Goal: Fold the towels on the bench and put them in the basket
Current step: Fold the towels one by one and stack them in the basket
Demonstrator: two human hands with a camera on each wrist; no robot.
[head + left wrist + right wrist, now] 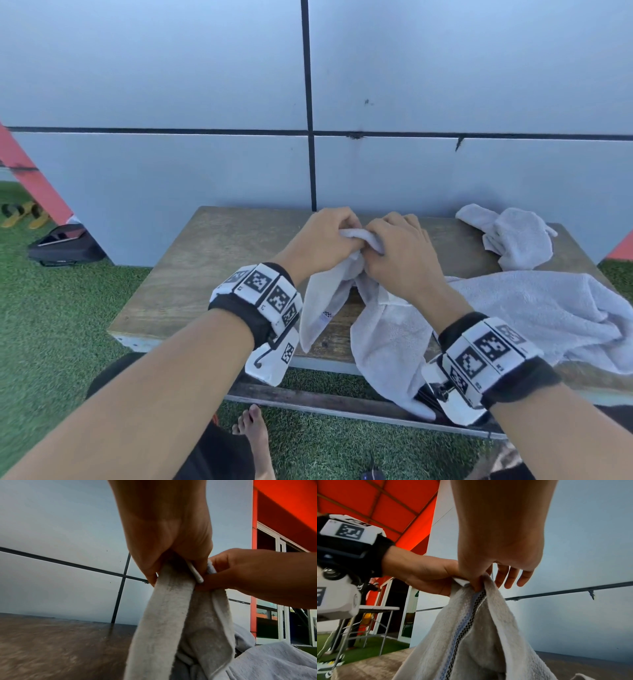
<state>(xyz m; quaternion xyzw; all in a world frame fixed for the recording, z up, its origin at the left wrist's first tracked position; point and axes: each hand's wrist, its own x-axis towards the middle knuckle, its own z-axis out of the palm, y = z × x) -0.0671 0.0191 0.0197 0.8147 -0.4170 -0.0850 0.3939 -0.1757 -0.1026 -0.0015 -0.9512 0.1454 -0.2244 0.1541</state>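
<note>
Towel in hand [383, 329]: white, its bunched top edge pinched up over my bench [205, 267], the rest trailing off the front edge at 6 o'clock.
Left hand [325, 240]: fingers curled tight on that edge.
Right hand [397, 253]: touching the left, thumb and forefinger pinching the same edge.
Crumpled towel [513, 240]: at 2 o'clock, well apart.

Bare bench [205, 260] left of towels [513, 308]
</note>
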